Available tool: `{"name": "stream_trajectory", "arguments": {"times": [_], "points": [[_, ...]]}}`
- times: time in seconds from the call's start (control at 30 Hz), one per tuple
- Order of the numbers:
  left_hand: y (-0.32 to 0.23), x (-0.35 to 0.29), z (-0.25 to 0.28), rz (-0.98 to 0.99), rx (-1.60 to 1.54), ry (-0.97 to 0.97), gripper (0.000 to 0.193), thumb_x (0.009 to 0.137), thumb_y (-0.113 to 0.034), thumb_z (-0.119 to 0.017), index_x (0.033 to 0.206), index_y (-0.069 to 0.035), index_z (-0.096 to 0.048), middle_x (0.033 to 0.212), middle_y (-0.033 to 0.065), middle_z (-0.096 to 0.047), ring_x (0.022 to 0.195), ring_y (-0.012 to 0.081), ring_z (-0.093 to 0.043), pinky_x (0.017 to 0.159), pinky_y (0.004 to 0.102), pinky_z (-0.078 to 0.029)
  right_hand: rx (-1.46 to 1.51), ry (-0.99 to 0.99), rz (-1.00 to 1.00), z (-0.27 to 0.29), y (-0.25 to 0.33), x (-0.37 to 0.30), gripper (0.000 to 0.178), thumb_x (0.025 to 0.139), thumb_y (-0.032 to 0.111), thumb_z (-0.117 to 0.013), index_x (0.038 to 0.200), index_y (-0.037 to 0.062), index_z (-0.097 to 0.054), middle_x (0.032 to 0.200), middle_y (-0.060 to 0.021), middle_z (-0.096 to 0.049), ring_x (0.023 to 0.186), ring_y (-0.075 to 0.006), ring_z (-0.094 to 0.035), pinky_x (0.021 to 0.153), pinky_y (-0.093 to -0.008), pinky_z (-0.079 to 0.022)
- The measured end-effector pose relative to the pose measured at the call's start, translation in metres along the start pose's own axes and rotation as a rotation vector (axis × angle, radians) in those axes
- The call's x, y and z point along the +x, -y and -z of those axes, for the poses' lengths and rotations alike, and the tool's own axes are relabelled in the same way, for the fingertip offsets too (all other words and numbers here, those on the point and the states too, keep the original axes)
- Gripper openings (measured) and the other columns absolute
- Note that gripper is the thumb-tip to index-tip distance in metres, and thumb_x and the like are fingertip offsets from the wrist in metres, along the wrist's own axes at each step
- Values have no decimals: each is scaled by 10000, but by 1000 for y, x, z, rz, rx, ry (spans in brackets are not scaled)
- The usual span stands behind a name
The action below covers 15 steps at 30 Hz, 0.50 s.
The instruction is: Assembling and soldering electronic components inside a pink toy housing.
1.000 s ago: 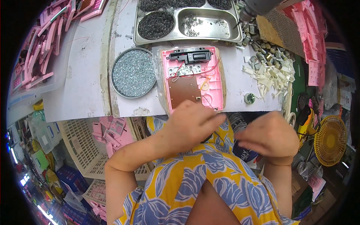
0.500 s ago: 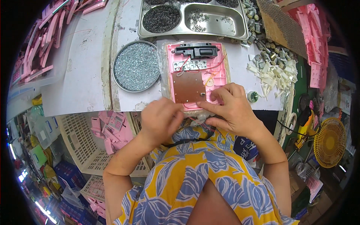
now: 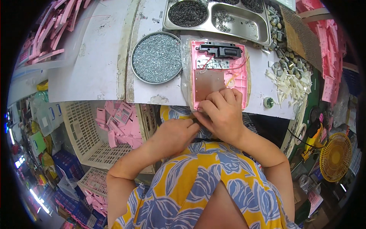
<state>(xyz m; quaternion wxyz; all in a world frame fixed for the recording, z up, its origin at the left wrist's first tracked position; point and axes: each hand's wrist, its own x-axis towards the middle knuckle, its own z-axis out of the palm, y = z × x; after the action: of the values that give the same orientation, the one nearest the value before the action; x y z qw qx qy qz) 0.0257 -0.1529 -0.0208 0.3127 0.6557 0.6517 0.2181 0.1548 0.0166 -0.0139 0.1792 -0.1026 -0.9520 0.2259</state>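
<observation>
A pink plastic housing lies open on a pad with clear plastic wrap at the table's front edge. Inside it are a brown circuit board, a black plastic module, a metal contact plate and thin red and yellow wires. My right hand is closed at the housing's near edge, fingertips over its lower left corner and thumb beneath. My left hand is just below the table edge, its fingers curled together close to my right thumb; what they hold, if anything, is hidden.
A round tray of small screws stands left of the housing. Behind sits a steel compartment tray with dark springs. White plastic pieces, a small green-and-white spool and cardboard are right. A crate holds pink parts.
My right hand has moved left across the housing's near edge and covers the board's lower part. My left hand has dropped below the table edge. The whole view has shifted.
</observation>
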Motion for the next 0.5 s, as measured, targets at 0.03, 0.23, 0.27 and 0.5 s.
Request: {"name": "stream_trajectory", "arguments": {"times": [0.03,0.23,0.27,0.5], "points": [[4,2,12,-38,-2,98,222,834,-130,-739,1029,-67,-652,872,108,-610,747,326,-627,640,427,-502,-23,-12,3,-2,-1,1,201,752,217,-780,899,130,-674,902,-32,-582,912,-257,-541,853,-447,-363],[27,38,30,-169,-29,-370,257,812,-155,-774,1036,-72,-679,856,83,-600,755,318,-610,630,401,-472,46,254,106,42,-3,28,213,745,236,-795,854,100,-673,890,-44,-607,915,-258,-549,872,-453,-366],[33,40,32,-250,10,-372,179,814,-171,-773,932,-78,-675,841,88,-588,756,294,-623,614,391,-472,151,155,143,53,-8,44,196,753,224,-794,832,84,-681,828,-47,-619,843,-256,-561,838,-433,-396],[47,42,32,-379,-23,-401,222,783,-177,-827,967,-106,-726,851,55,-631,715,256,-622,612,375,-472,83,-362,-18,57,-71,231,112,831,166,-712,900,78,-722,909,-120,-732,913,-335,-652,784,-443,-515]]}}
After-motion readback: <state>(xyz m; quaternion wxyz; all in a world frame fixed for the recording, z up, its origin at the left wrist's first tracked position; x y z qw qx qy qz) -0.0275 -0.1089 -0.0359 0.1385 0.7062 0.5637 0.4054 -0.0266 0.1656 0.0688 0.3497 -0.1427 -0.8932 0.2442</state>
